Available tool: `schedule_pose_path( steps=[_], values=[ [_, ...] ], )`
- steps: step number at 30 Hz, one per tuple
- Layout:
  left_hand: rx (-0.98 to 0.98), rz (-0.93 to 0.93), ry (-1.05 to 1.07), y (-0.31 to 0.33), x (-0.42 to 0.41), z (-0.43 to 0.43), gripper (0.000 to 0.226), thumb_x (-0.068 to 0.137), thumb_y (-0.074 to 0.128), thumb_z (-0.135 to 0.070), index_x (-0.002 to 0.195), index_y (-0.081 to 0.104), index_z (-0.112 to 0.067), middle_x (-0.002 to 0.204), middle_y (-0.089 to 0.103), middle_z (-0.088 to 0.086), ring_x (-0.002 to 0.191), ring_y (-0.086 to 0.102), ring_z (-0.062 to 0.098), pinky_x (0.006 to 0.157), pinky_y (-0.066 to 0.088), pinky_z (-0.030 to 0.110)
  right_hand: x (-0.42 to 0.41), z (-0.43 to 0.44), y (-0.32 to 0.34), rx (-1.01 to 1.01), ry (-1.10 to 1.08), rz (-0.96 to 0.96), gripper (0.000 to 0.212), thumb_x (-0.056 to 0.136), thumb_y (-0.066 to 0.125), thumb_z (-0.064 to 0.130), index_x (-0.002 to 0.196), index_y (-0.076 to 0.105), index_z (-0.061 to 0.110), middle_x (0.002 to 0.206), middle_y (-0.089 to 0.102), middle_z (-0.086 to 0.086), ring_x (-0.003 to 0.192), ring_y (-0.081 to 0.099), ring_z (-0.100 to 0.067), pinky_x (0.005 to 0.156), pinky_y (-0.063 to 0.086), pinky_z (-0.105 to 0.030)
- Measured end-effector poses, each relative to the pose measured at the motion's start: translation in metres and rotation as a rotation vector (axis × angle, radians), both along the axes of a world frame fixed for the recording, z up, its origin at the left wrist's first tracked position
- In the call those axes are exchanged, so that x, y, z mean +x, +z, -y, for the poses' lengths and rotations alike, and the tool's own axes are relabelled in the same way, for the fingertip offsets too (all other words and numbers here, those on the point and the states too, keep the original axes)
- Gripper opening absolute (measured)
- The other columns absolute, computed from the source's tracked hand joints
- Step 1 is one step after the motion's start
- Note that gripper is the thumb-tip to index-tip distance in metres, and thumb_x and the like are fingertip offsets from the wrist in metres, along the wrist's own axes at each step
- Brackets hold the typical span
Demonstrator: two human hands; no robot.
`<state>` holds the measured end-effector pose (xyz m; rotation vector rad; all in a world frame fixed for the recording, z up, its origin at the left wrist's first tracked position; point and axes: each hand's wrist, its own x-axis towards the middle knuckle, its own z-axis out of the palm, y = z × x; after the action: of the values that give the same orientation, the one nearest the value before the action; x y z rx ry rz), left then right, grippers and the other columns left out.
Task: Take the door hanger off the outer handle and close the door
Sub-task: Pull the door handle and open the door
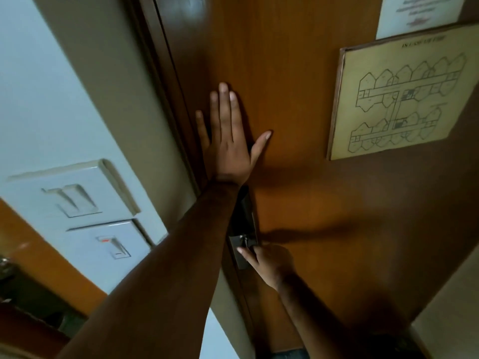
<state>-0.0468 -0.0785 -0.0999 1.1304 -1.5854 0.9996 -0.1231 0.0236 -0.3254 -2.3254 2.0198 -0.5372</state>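
Observation:
The brown wooden door (298, 94) fills the middle of the view, seen from its inner side, and lies against its frame (166, 81). My left hand (228, 141) is flat on the door near the latch edge, fingers spread and pointing up. Lower down, my right hand (269, 263) is closed around the inner handle at the dark lock plate (239, 246); the handle itself is mostly hidden under the fingers. No door hanger shows anywhere, and the outer handle is out of sight.
A framed floor-plan sign (399, 99) and a white notice (420, 14) hang on the door at the right. On the white wall to the left are two light switch plates (75, 195) (111, 244).

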Motion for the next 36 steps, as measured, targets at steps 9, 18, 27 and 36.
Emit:
schedule_pose_path(
  steps=[9,18,27,36],
  values=[
    [0.146,0.071,-0.061,0.005,0.016,-0.082,0.089,0.106,0.041,-0.067,0.167,0.019,-0.006,0.176,0.019,0.013,0.165,0.007,0.026,0.134,-0.004,0.050,0.006,-0.078,0.028,0.096,-0.034,-0.154,0.064,0.106,0.025,0.070,0.095,0.066,0.022,0.081,0.063,-0.001,0.071,0.057,-0.016,0.066,0.038,-0.033],
    [0.308,-0.037,-0.330,-0.035,0.086,-0.175,0.097,0.105,0.049,-0.059,0.167,-0.004,-0.008,0.177,-0.007,0.014,0.166,-0.005,0.028,0.135,0.007,0.047,0.003,-0.167,0.046,0.100,-0.032,-0.124,0.076,0.098,0.014,0.078,0.123,0.061,0.023,0.123,0.068,0.004,0.116,0.061,-0.015,0.110,0.035,-0.035],
    [0.942,-1.025,-1.013,-0.079,0.076,-0.273,0.090,0.096,0.033,-0.070,0.167,-0.005,-0.031,0.178,-0.006,-0.010,0.162,-0.002,0.003,0.136,0.011,0.047,0.000,-0.237,0.227,-0.644,-0.085,-0.102,0.078,0.103,0.057,0.047,0.161,0.028,0.004,0.170,0.028,-0.019,0.160,0.020,-0.033,0.130,0.020,-0.044],
    [1.102,-1.079,-1.122,-0.080,0.054,-0.351,0.111,0.081,0.023,-0.099,0.167,-0.005,-0.034,0.176,-0.001,-0.015,0.156,0.000,-0.001,0.128,0.009,0.031,0.030,-0.288,0.361,-0.606,0.176,-1.020,0.084,0.109,0.033,0.064,0.165,0.019,0.003,0.172,0.020,-0.020,0.161,0.015,-0.034,0.131,0.012,-0.050]
  ],
)
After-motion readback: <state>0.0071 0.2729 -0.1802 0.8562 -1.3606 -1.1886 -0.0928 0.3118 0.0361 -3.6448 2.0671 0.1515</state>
